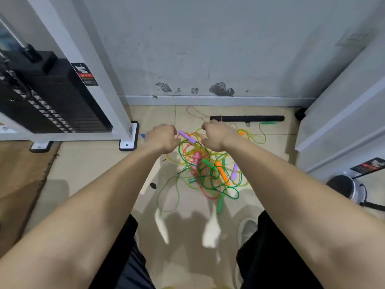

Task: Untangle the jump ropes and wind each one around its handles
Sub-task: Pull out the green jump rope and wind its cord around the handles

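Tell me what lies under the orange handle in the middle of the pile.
The orange handle rests on the tangle of jump ropes; green, red and yellow loops show around it. How they cross beneath it is hidden.

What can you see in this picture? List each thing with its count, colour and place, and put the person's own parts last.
rope tangle: one heap, green, yellow and red cords, on the floor
purple handles: two, one at the heap's far edge, one at its right
green handles: at least three, two in the heap, one apart near the bar
orange handle: one, mid-heap
pink handle: one, mid-heap
black bar: one, on the floor by the wall
weight stack: one, black, far left
shoe: one, grey, near edge
left hand, right hand: two, fingers curled, over the heap; what they hold is hidden
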